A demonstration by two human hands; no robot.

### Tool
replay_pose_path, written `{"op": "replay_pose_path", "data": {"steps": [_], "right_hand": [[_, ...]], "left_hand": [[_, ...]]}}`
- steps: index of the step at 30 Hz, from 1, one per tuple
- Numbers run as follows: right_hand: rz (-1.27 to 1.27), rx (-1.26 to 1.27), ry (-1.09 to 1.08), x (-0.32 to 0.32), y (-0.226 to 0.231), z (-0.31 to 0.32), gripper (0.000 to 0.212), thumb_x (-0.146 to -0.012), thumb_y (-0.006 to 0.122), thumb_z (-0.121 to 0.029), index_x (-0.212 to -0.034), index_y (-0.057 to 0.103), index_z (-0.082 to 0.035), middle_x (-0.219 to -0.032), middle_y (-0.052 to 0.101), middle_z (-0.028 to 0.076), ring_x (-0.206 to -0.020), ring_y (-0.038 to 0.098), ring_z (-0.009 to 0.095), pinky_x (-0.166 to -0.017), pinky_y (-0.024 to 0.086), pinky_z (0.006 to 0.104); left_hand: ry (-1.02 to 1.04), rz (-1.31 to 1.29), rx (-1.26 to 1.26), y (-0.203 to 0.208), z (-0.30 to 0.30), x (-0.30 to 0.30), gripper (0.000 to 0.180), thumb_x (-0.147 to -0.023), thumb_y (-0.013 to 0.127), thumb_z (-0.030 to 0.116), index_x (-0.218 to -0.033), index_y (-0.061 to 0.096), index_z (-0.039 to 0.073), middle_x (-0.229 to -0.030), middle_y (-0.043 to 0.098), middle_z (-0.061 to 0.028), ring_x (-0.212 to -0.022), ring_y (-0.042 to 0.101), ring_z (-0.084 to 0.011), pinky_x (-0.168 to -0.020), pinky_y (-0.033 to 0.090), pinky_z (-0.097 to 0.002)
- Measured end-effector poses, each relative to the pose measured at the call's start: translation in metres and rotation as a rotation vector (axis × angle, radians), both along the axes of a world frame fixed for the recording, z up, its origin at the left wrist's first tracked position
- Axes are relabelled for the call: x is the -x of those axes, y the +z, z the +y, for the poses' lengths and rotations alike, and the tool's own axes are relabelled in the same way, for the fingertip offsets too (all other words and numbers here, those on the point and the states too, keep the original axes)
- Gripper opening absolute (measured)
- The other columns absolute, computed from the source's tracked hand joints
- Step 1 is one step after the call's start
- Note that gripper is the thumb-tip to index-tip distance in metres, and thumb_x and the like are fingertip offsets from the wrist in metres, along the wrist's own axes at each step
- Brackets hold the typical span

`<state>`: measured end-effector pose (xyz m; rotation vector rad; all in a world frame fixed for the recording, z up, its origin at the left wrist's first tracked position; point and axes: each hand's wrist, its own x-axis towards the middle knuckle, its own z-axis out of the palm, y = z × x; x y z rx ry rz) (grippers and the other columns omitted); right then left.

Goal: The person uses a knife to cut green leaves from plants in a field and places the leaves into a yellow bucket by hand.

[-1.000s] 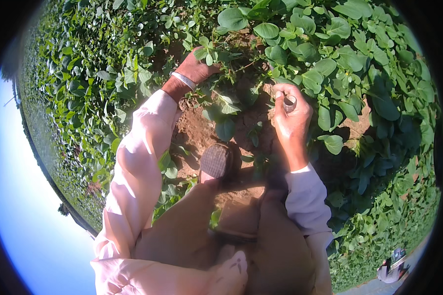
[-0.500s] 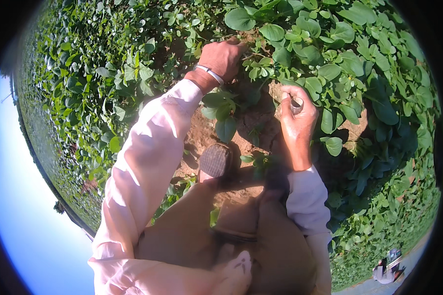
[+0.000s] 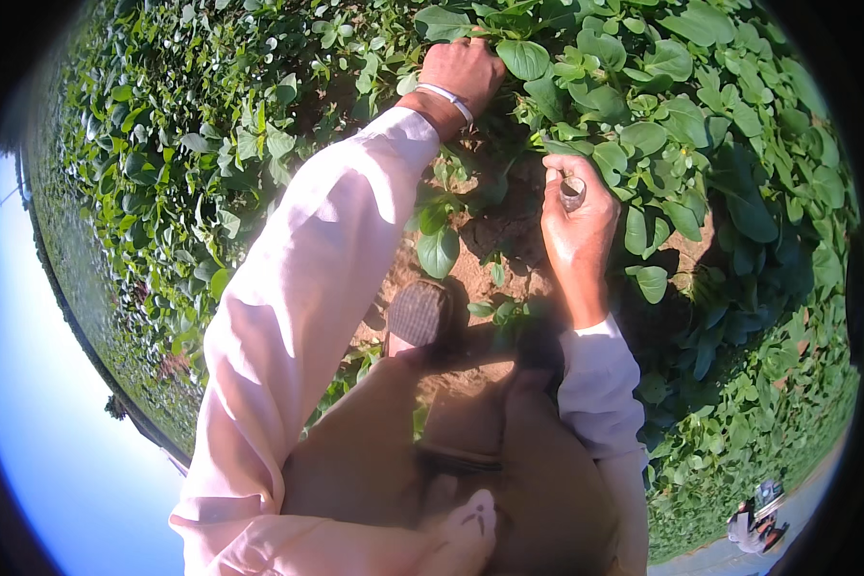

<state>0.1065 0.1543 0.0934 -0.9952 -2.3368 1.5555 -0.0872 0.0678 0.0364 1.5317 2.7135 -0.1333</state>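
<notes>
My left hand [image 3: 463, 75], with a pale band at its wrist, reaches in among broad green leaves [image 3: 523, 60] at the top. Its knuckles are bent, but foliage covers the fingertips, so I cannot see whether they hold anything. To its right and nearer, my right hand [image 3: 581, 216] is closed around a tool handle with a hollow, round metal end [image 3: 572, 194]. The rest of that tool is hidden by the hand and leaves. Bare brown soil [image 3: 514, 226] lies beside this hand, with a leafy seedling [image 3: 438, 248] standing left of it.
A shoe [image 3: 419, 312] stands on the soil below my hands, between my bent legs. Dense low plants [image 3: 154, 173] spread to the left, and larger leaves [image 3: 739, 192] crowd the right. A person [image 3: 754, 528] is far off at the lower right, beside a pale path.
My left hand has moved up and to the right, from small weeds into the broader leaves. The right hand has barely shifted and keeps its hold on the handle.
</notes>
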Motion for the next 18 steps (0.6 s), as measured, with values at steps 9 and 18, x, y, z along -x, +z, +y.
{"op": "replay_pose_path", "data": {"steps": [9,18], "right_hand": [[0.031,0.214,-0.029,0.003,-0.012,0.005,0.011,-0.086,0.063,0.002,-0.095,0.065,-0.003,-0.074,0.067,0.004,-0.062,0.058,0.007,-0.059,0.046,0.0226],[0.138,0.053,0.168,0.046,-0.027,-0.005,0.018,-0.08,0.066,0.0,-0.097,0.064,-0.008,-0.069,0.066,0.013,-0.062,0.068,0.026,-0.057,0.05,0.0321]], "left_hand": [[0.073,-0.454,0.052,0.026,-0.033,-0.022,0.04,-0.068,0.061,0.007,-0.108,0.063,0.011,-0.097,0.065,-0.0124,-0.084,0.066,-0.0344,-0.07,0.055,-0.0435],[-0.033,0.171,-0.121,0.028,-0.048,0.012,0.041,-0.057,0.075,0.016,-0.097,0.066,0.012,-0.113,0.058,-0.0065,-0.124,0.045,-0.028,-0.095,0.034,-0.0505]]}}
